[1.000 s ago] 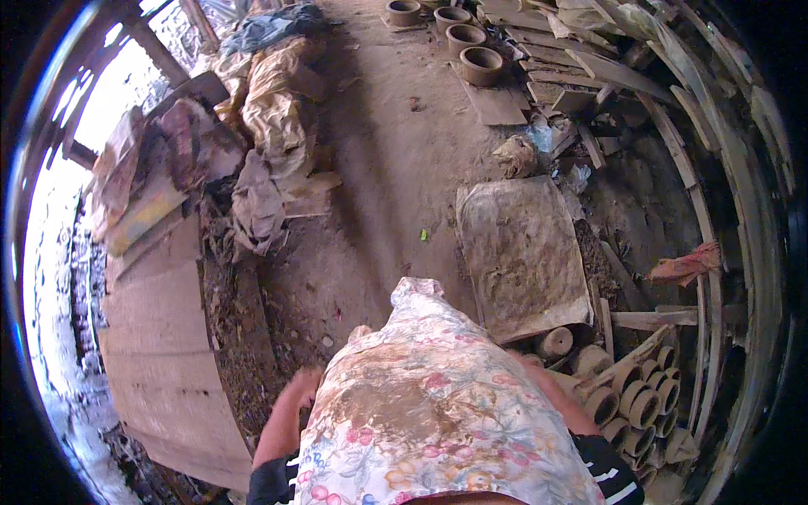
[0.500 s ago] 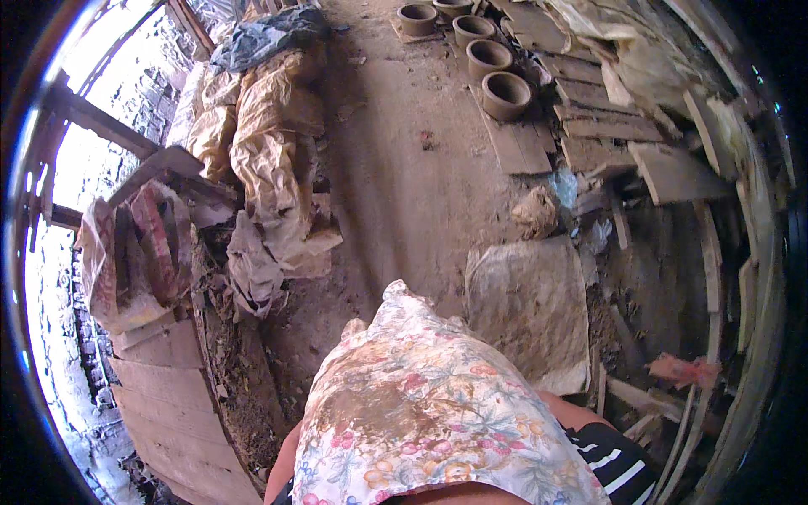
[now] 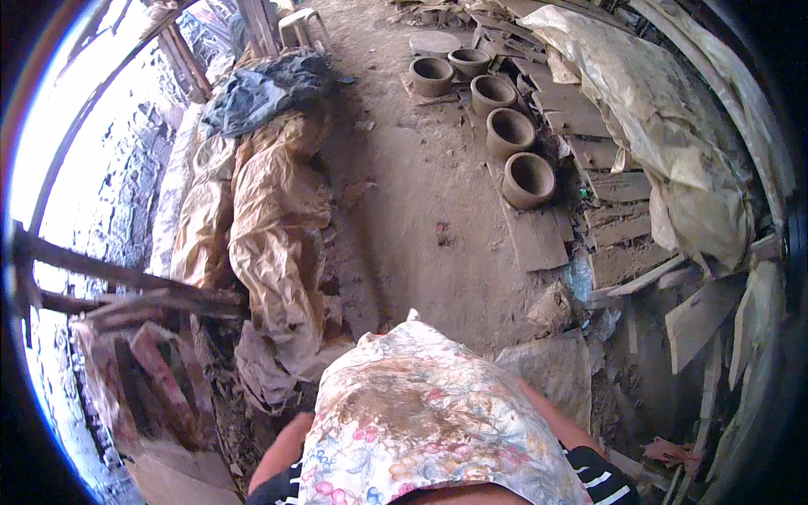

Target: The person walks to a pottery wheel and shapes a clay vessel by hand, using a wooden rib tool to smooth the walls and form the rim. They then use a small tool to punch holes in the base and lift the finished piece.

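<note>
A mud-stained floral apron (image 3: 429, 412) covers my body at the bottom centre, with my bare forearms on either side. My left hand (image 3: 296, 425) hangs beside the apron's left edge, partly behind it, so its fingers are hard to make out. My right forearm (image 3: 555, 412) runs behind the apron's right side, hiding my right hand. Below and around me lie the dirt path (image 3: 421, 261) and a pale worn sack (image 3: 547, 366).
Several clay pots (image 3: 528, 191) stand on boards (image 3: 547, 244) along the path's right side. Brown crumpled sheeting (image 3: 269, 210) and a dark tarp (image 3: 252, 93) line the left. Plastic sheeting (image 3: 690, 168) covers the right edge. Wooden beams (image 3: 101, 269) cross the left; a stool (image 3: 299, 29) stands far ahead.
I have moved forward along the path: the pots, sheeting and sack now appear lower and nearer, and the stool has come into view. The stacked clay cylinders at lower right have left the view.
</note>
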Available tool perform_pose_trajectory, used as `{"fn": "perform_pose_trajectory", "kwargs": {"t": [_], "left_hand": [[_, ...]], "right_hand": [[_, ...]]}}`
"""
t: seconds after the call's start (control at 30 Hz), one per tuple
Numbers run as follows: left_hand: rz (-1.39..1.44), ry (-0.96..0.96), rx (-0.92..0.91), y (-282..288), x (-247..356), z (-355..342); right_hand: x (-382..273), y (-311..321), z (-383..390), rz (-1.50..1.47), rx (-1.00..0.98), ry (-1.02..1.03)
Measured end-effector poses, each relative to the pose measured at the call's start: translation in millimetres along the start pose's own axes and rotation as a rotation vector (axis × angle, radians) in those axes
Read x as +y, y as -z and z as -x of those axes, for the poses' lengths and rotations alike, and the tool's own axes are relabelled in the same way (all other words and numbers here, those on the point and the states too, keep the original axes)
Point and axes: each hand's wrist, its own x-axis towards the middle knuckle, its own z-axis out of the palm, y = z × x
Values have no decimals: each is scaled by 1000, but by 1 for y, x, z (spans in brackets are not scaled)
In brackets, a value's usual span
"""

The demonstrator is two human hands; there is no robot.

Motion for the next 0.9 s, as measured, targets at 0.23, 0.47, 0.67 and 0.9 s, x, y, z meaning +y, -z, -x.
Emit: {"fn": "perform_pose_trajectory", "kwargs": {"t": [0.23, 0.47, 0.67, 0.9], "left_hand": [[-127, -327, 746, 291, 193, -93], [538, -595, 544, 402, 339, -150], [606, -5, 276, 361, 311, -166], [642, 239, 118, 378, 351, -200]], "right_hand": [[-411, 140, 79, -665, -668, 1040], [-606, 208, 119, -669, -1609, 1706], [-722, 258, 58, -805, -1881, 1775], [-840, 270, -24, -1045, -1795, 1928]]}}
